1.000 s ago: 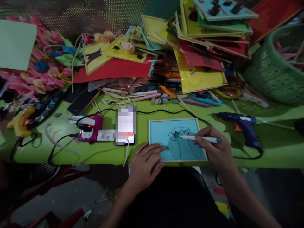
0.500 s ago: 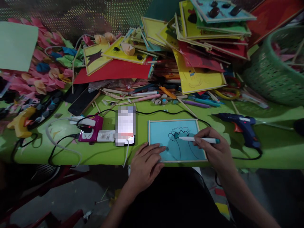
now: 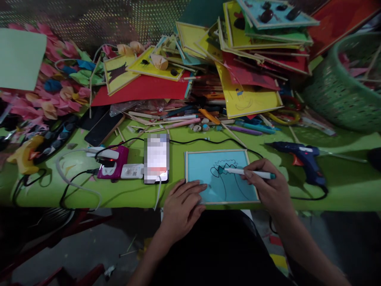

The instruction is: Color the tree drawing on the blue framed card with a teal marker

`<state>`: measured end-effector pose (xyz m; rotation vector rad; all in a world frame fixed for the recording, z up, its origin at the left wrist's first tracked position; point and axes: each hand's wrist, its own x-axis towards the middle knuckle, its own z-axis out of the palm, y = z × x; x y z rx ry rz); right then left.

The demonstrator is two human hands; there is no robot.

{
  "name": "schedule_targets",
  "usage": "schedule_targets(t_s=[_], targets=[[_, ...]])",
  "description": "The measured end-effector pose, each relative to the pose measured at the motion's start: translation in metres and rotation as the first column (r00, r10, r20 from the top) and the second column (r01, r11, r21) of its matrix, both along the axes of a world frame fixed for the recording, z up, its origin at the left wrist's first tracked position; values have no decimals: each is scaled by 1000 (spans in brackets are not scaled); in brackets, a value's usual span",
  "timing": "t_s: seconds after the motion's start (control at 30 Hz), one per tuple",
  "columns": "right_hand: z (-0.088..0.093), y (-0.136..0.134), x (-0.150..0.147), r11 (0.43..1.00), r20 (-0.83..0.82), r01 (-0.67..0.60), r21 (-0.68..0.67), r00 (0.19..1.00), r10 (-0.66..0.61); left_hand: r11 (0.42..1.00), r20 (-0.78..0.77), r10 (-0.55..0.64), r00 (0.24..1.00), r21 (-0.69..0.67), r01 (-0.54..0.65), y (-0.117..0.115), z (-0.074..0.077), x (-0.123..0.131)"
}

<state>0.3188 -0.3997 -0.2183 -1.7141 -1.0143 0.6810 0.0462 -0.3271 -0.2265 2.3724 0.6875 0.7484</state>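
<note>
A blue card (image 3: 201, 165) edged with thin wooden sticks lies near the table's front edge. It bears a dark line drawing of a wavy-topped shape with a bow, part of it filled in dark green. My right hand (image 3: 269, 184) grips a white felt-tip pen (image 3: 254, 173) with a green end, its tip at the filled part of the drawing. My left hand (image 3: 184, 204) rests flat, fingers spread, on the card's lower left corner.
Left of the card are a lit phone (image 3: 156, 159) and a purple power strip (image 3: 114, 163) with cables. A blue glue gun (image 3: 309, 159) lies right, a yellow one (image 3: 26, 155) far left. Framed cards (image 3: 253, 85), sticks and pens pile up behind, beside a green basket (image 3: 336, 91).
The pen tip has shifted very slightly to the right and up on the drawing, and the green fill looks a little larger. My left hand stays in place.
</note>
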Motion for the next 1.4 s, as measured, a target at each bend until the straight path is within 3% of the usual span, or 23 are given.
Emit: schedule_targets(t_s=[1.13, 1.4], targets=[[8, 2, -1, 1000, 11, -16, 3, 1000, 16, 1000, -8, -6, 1000, 7, 6, 1, 1, -1], [3, 2, 0, 1000, 7, -17, 15, 1000, 17, 1000, -8, -3, 1000, 5, 3, 1, 0, 0]])
